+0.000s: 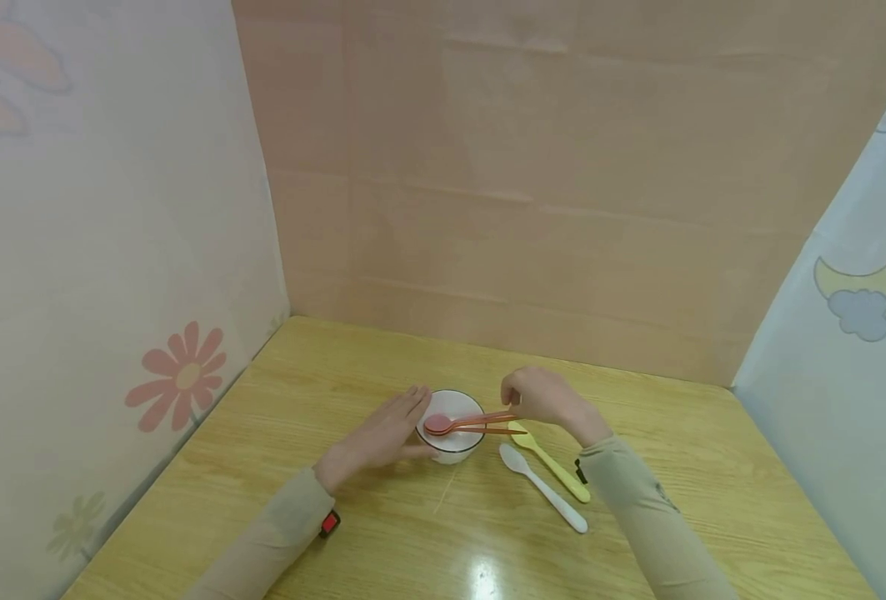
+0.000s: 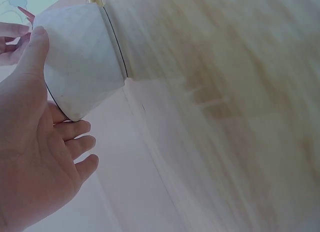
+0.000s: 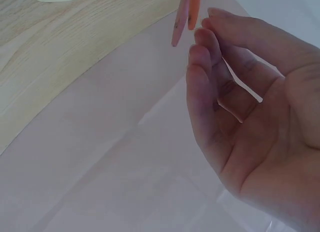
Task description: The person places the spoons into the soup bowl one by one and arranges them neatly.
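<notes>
A white bowl [image 1: 449, 457] with a dark rim stands on the table. My left hand [image 1: 384, 431] holds its left side, thumb at the near wall and fingers round the far side; the left wrist view shows the thumb against the bowl [image 2: 80, 57]. Pink and orange spoons [image 1: 443, 424] lie with their heads in the bowl, handles sticking out to the right over the rim. My right hand [image 1: 543, 395] is at those handle ends. In the right wrist view, its bent fingertips are beside the handle tips [image 3: 181, 27], with nothing visibly pinched.
Right of the bowl, a yellow spoon [image 1: 555, 471] and a white spoon [image 1: 543, 490] lie slantwise on the wooden table [image 1: 382, 550]. Patterned cloth walls [image 1: 135, 275] stand at the left and right, with a plain tan one [image 1: 533, 183] at the back.
</notes>
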A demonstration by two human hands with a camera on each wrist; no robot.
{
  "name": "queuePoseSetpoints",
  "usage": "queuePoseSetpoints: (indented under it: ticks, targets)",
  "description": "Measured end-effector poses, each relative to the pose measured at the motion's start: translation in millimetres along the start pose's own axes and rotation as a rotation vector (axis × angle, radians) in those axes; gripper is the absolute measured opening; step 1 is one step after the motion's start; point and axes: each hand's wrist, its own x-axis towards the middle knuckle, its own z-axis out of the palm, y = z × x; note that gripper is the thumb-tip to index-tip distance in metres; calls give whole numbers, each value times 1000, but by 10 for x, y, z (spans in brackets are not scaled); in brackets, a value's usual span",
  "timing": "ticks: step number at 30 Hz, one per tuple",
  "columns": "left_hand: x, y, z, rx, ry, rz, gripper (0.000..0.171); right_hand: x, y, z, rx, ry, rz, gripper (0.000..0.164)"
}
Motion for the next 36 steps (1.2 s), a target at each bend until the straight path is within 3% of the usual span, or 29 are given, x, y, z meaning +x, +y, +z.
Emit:
queuePoseSetpoints:
  ticks: [12, 23, 36]
  targets:
    - [-12, -14, 21, 16, 13, 11, 91, -154, 61, -85, 16, 27, 8, 5]
    - [-13, -4, -29, -3, 24, 12, 90, -268, 149, -48, -12, 114, -25, 7]
    - [-1, -7, -28, -8, 10, 4, 90, -398, 208, -55, 17, 122, 23, 9]
